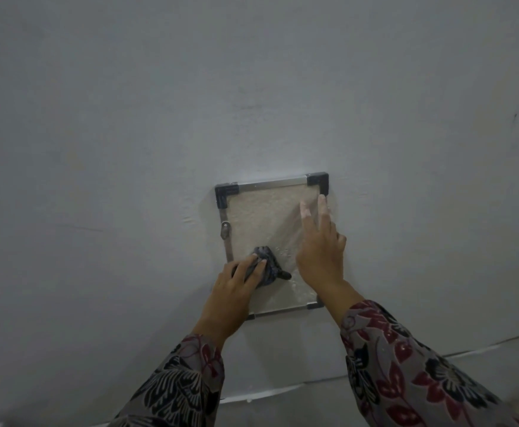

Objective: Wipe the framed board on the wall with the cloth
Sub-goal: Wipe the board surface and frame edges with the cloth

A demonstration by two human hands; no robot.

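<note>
Here my left hand (235,288) presses a bunched dark cloth (267,263) against the lower left part of the framed board (264,217), fingers (252,266) curled over the cloth. The board hangs on the pale wall (128,134), metal-edged with black corner pieces (318,181). My right hand (321,254) lies flat on the board's right side, two fingers stretched up toward the top right corner, holding nothing. Floral sleeves (406,380) cover both forearms.
</note>
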